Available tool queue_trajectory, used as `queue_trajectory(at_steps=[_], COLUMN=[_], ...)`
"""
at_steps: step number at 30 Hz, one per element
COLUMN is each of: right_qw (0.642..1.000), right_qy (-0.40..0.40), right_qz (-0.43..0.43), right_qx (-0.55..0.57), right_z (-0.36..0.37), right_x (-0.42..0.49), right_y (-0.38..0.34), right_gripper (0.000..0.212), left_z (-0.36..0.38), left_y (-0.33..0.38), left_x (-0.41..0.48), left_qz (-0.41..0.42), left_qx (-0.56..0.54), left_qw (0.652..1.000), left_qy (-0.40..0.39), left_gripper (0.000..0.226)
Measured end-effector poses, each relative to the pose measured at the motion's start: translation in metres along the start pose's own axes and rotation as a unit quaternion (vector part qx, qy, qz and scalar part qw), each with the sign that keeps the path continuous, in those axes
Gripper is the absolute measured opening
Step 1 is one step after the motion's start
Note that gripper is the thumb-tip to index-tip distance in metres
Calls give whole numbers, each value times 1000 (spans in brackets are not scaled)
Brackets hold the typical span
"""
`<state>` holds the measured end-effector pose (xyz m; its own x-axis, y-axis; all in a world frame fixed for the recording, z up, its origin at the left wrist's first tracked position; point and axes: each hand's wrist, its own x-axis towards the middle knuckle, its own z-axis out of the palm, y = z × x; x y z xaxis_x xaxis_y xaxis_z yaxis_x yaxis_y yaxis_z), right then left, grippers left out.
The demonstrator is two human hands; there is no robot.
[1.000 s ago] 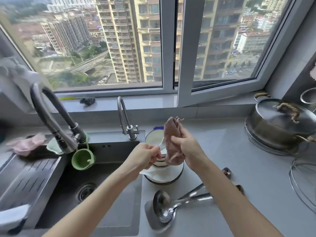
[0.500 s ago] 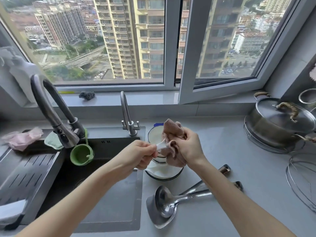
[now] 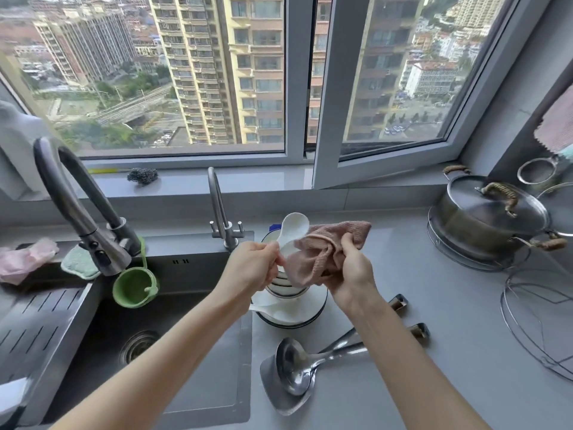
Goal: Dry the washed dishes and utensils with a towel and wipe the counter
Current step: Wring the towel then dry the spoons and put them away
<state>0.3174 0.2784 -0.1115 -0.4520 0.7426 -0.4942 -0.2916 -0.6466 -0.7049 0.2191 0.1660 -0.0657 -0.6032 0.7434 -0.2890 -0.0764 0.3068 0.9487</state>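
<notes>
My left hand [image 3: 252,268] pinches the handle of a white ceramic spoon [image 3: 291,229], whose bowl points up and away. A bunched pink towel [image 3: 322,249] is gripped by my right hand [image 3: 352,274] just right of the spoon, touching its handle. Both hands hover over a stack of white bowls and plates [image 3: 291,308] on the grey counter [image 3: 434,305]. In front of the stack lie a steel ladle [image 3: 294,364] and a steel spatula [image 3: 283,389], handles pointing right.
A dark sink [image 3: 148,352] with two faucets [image 3: 77,206] and a green cup [image 3: 135,287] fills the left. A lidded steel pot [image 3: 486,221] and a wire rack [image 3: 539,321] stand at the right. An open window frame [image 3: 328,119] juts over the sill.
The towel has slid off the spoon's bowl toward my right hand, baring the white spoon. Both hands have spread slightly apart.
</notes>
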Motion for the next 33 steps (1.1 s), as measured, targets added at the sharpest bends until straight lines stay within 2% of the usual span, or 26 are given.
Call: queue_trajectory(at_steps=[2,3,6,8,9,10,13,15,19,20,23,24,29,33], right_qw=[993,990,997,999,998,995,984,971,948,944,938,937,929,933], right_qy=[-93,-110,-70,-51,-45,-40,-69,-84,-97,-104,-137,-155,-220,-239], right_qz=[60,70,26,-16,-33,-48,-54,-50,-57,-65,-70,-62,-6,15], right_qx=[48,50,29,-6,-40,-75,-156,-220,-297,-307,-310,-306,-297,-267], right_z=[11,17,29,27,25,21,14,12,12,11,8,6,-1,-6], right_x=[-9,-10,-11,-12,-13,-15,-29,-39,-50,-51,-54,-55,-56,-59], right_y=[2,4,6,2,-1,-4,-11,-13,-14,-14,-21,-24,-33,-38], right_gripper=[44,40,17,15,16,17,21,27,35,35,26,23,21,26], left_z=[10,15,20,11,5,-2,-16,-15,-4,-2,0,-1,1,-1], left_y=[0,0,3,11,16,21,32,32,24,22,23,25,29,34], left_x=[-5,-9,-18,-22,-23,-21,-8,1,10,12,16,17,20,19], left_qz=[4,4,-27,-52,-44,-15,138,192,194,184,108,99,164,200], left_qx=[28,47,150,225,257,285,346,340,339,329,196,174,249,277], left_qw=[999,998,981,958,950,947,928,919,921,926,972,976,951,936], left_qy=[-17,-32,-116,-171,-171,-147,5,47,-5,-20,-73,-84,-80,-89], left_gripper=[47,49,48,49,50,50,41,30,21,22,29,29,10,7])
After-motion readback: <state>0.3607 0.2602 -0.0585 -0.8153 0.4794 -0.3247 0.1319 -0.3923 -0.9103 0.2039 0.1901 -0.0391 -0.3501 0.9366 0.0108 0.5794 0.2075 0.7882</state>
